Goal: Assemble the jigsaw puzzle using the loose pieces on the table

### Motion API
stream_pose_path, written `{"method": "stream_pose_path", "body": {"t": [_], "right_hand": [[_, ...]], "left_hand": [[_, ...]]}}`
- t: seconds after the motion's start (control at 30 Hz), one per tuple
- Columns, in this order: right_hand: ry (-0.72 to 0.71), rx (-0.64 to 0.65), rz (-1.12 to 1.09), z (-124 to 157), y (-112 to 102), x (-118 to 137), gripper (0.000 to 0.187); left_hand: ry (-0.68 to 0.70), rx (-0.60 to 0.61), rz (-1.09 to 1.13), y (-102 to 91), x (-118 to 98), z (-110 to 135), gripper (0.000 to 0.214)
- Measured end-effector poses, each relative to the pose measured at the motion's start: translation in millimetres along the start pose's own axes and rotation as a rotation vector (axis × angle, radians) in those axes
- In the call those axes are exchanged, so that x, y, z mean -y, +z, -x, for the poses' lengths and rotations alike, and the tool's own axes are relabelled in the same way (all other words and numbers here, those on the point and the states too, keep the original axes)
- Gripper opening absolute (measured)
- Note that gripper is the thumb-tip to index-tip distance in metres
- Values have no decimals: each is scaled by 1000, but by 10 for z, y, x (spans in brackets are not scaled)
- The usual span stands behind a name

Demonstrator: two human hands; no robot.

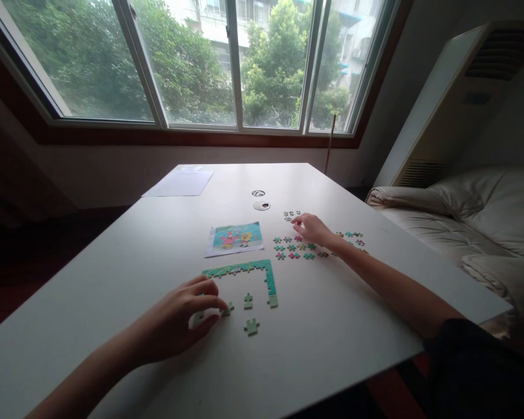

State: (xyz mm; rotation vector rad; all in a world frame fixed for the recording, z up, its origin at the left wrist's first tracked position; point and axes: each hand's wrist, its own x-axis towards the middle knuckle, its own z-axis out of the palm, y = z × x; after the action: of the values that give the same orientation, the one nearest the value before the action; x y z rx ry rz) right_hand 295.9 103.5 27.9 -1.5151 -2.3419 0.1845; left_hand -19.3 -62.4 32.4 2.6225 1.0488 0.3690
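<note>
"Where are the left fingers (pixel 212 302)?"

"Bent, one tip at a green puzzle piece (pixel 230 308); I can't tell whether they grip it. Two loose pieces (pixel 252 326) lie just to their right, and the joined border (pixel 269 279) runs beyond them."

"And the right fingers (pixel 300 220)?"

"Curled beside small grey pieces (pixel 287 219); I can't tell whether they pinch one. Coloured pieces (pixel 309 256) cover the worktop (pixel 332 326) just nearer, and the picture sheet (pixel 236 237) lies to their left."

Left hand (pixel 186 313) touching puzzle piece (pixel 230 308), white table (pixel 323 343)
</note>
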Motion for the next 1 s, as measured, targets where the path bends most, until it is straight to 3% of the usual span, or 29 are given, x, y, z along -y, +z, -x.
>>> {"method": "stream_pose_path", "body": {"t": [0.13, 0.37, 0.47, 0.57, 0.67, 0.8, 1.0], "right_hand": [[97, -7, 39, -138, 66, -345, 26], [125, 5, -4, -168, 55, -367, 16], [100, -10, -52, -94, -37, -221, 14], [9, 10, -161, 176, -100, 102, 14], [-205, 153, -478, 611, -99, 505, 13], [-333, 367, -606, 1115, -8, 852, 12], [-393, 248, -482, 1305, 124, 881, 6]], "left_hand": [[3, -9, 4, 13, 16, -2, 23], [14, -28, 0, 2, 2, 3, 23], [22, -42, 5, -6, -9, 1, 22], [24, -40, 15, -5, -10, -4, 22], [25, -32, 22, 3, -2, -4, 22], [16, -26, 14, 6, 12, 1, 22], [21, -54, -8, -4, 36, 11, 21]]}}
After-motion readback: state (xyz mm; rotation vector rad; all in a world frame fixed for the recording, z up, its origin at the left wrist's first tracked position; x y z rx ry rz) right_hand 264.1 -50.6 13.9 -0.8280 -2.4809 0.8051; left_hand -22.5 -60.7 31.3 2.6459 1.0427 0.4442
